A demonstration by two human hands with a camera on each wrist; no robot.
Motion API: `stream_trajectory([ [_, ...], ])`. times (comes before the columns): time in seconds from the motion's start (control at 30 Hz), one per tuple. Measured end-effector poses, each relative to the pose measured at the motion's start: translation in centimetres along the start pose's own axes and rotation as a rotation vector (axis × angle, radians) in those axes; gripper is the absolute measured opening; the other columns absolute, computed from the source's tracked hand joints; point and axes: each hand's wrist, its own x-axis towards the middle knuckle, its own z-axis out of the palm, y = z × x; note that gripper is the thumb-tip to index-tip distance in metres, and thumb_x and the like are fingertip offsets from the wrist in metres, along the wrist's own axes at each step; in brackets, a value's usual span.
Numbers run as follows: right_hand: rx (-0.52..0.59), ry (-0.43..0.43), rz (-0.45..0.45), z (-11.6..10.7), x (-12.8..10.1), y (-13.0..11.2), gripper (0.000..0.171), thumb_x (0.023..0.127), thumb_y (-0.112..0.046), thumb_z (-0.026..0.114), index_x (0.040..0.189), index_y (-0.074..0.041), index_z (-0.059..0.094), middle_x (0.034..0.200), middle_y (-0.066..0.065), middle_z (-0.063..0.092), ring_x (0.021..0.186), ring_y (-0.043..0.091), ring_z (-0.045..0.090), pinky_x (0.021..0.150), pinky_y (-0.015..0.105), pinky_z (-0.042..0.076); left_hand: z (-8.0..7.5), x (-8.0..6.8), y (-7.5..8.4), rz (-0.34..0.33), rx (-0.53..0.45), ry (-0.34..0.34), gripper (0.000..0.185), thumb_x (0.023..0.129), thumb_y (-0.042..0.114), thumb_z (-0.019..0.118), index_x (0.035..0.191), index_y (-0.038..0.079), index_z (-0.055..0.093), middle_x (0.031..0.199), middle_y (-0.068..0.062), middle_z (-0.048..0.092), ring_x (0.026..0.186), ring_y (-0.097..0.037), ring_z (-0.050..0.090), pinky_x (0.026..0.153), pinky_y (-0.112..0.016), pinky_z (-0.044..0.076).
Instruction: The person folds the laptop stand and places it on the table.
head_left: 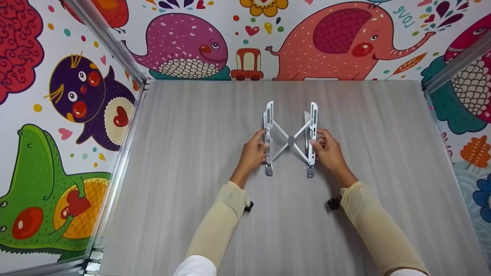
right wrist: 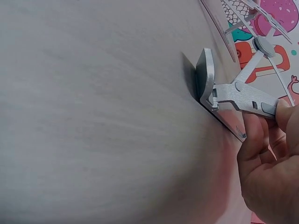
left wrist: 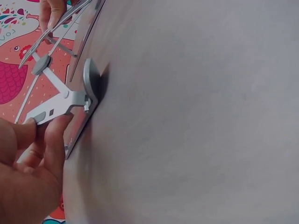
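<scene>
Folding stand (head_left: 290,140) lies flat near the middle of the grey tabletop (head_left: 191,172), its two silver side rails parallel and running away from the person, joined by crossed thin bars with a round pivot at the centre.

Left hand (head_left: 254,152): grip pinches the left rail from the outside, thumb and fingers curled round it about halfway along. Left wrist view confirms it: fingertips (left wrist: 44,128) close on the rail just behind its grey foot.

Right hand (head_left: 327,150): grip pinches the right rail likewise, from the outer side. Right wrist view shows the thumb and fingers (right wrist: 261,135) clamped on the rail close to the flat end foot, which sits on the tabletop.

Rails stand somewhat apart, the cross-bars forming a narrow X; stand neither fully shut nor fully spread.

Judgement: step in hand is setting the width of the stand, both hands on opposite rails. Next move likely calls for an even, mirrored pull or push on both rails so the pivot stays centred and the feet slide flat without twisting.

Surroundings: cartoon-animal wall panels (head_left: 337,42) around the tabletop; beige sleeves on both forearms.
</scene>
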Motion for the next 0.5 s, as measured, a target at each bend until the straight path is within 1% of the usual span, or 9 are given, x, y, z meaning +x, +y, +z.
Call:
stream_trajectory([
  [0.1, 0.012, 0.001, -0.008, 0.1, 0.2, 0.8, 0.039, 0.102, -0.008, 0.059, 0.141, -0.004, 0.051, 0.088, 0.024, 0.062, 0.069, 0.021, 0.062, 0.056, 0.040, 0.060, 0.3, -0.1, 0.1, 0.020, 0.022, 0.007, 0.051, 0.102, 0.007, 0.058, 0.150, 0.020, 0.049, 0.081, -0.002, 0.061, 0.056, -0.007, 0.055, 0.051, -0.020, 0.047],
  [0.2, 0.029, 0.010, -0.021, 0.2, 0.3, 0.9, 0.037, 0.102, -0.010, 0.061, 0.138, -0.006, 0.052, 0.085, 0.020, 0.061, 0.067, 0.017, 0.061, 0.054, 0.036, 0.059, 0.5, 0.1, 0.4, 0.029, 0.035, 0.009, 0.050, 0.102, 0.008, 0.058, 0.150, 0.020, 0.049, 0.080, -0.002, 0.061, 0.055, -0.007, 0.055, 0.051, -0.020, 0.046],
  [0.27, 0.028, 0.016, -0.019, 0.3, 0.4, 0.9, 0.036, 0.102, -0.011, 0.062, 0.136, -0.009, 0.054, 0.084, 0.020, 0.061, 0.066, 0.016, 0.060, 0.053, 0.035, 0.059, 0.6, 0.2, 0.5, 0.028, 0.037, 0.007, 0.050, 0.102, 0.008, 0.058, 0.150, 0.021, 0.049, 0.081, -0.001, 0.061, 0.056, -0.007, 0.055, 0.052, -0.021, 0.046],
  [0.37, 0.033, 0.005, -0.009, 0.2, 0.0, -0.5, 0.036, 0.101, -0.008, 0.061, 0.136, -0.005, 0.053, 0.087, 0.029, 0.060, 0.068, 0.023, 0.062, 0.056, 0.042, 0.060, 0.9, 0.3, 0.7, 0.026, 0.040, 0.006, 0.050, 0.102, 0.008, 0.058, 0.150, 0.022, 0.049, 0.081, -0.001, 0.062, 0.056, -0.008, 0.055, 0.052, -0.021, 0.047],
  [0.5, 0.022, -0.005, -0.002, 0.3, -0.8, -2.8, 0.037, 0.100, -0.003, 0.060, 0.137, 0.003, 0.052, 0.090, 0.037, 0.059, 0.070, 0.030, 0.063, 0.057, 0.046, 0.060, 1.3, 0.3, 0.9, 0.028, 0.042, 0.003, 0.051, 0.102, 0.008, 0.058, 0.150, 0.021, 0.049, 0.083, -0.002, 0.063, 0.057, -0.008, 0.055, 0.052, -0.021, 0.048],
])
